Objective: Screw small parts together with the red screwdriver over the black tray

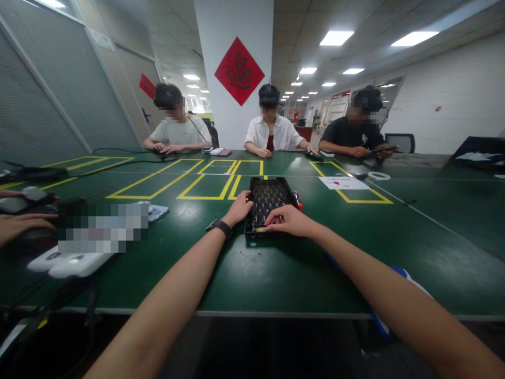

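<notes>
A black tray [272,184] with a grid of small pockets lies on the green table [394,247] in front of me. My left hand [239,208], with a black watch on the wrist, grips the tray's left edge with curled fingers. My right hand [290,220] rests at the tray's near edge, fingertips pinched on a small yellowish part [261,229] that I cannot make out. A small red thing [299,202] shows just beyond the right hand at the tray's right side.
Three people sit at the far side of the table. Another person's hand [18,226] lies at the left by white devices [67,262] and cables. A sheet of paper [343,182] and a white ring [379,176] lie at right. Yellow tape lines mark the table.
</notes>
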A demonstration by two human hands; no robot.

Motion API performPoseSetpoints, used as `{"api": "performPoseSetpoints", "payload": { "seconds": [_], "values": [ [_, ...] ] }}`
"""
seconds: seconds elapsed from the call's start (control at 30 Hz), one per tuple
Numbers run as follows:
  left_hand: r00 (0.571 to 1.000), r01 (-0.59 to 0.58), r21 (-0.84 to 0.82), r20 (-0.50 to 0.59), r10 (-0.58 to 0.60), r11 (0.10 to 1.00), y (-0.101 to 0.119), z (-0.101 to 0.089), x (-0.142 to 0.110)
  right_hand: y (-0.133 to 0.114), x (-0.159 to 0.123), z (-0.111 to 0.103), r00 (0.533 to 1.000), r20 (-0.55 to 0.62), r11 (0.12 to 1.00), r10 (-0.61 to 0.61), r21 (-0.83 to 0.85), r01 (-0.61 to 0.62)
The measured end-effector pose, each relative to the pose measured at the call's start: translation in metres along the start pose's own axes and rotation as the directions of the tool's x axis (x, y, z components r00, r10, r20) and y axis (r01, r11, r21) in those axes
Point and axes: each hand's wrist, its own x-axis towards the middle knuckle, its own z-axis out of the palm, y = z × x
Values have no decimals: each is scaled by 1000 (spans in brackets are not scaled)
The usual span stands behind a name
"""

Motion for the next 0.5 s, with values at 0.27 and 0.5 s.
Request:
{"api": "performPoseSetpoints", "payload": {
  "seconds": [0.27,0.5],
  "values": [
    [1000,4,-17,2,-4,1000,5,-1,-2,7,1,3,1000,4,999,2,48,-2],
    [1000,-6,24,-4,6,1000,4,-1,-2,10,1,4,1000,-23,997,-1,76,2]
  ]
}}
